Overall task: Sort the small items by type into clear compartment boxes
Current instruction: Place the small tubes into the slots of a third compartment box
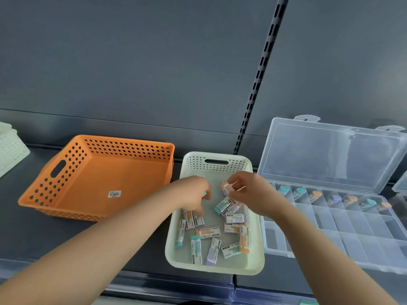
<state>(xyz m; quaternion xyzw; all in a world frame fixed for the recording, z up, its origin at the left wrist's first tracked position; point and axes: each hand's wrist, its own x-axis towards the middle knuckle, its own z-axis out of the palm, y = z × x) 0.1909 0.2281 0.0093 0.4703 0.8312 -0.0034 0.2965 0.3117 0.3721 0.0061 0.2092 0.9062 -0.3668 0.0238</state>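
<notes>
Both hands work over the pale green perforated plastic basket [256, 256] at lower centre of the frame, where the small rectangular erasers in printed paper sleeves [209, 232] lie loose. The right hand [248, 190] pinches one orange-ended eraser [226, 187] above the basket's far end. The left hand [193, 192] reaches down with curled fingers, and a teal tip shows beside them, but it cannot be told whether it grips anything.

The clear plastic compartment box [330, 245] sits open at the right. The pinch is light, so the eraser could slip on the way across and land on the shelf [26, 227] or in a wrong cell. The colours are easy to mix up, and the upright lid could be knocked.

About twelve erasers lie in the green basket, with one more in the right hand. Seven sit in the box's far row: three teal, three orange and one purple. One orange perforated plastic basket [132, 175] stands at the left.
</notes>
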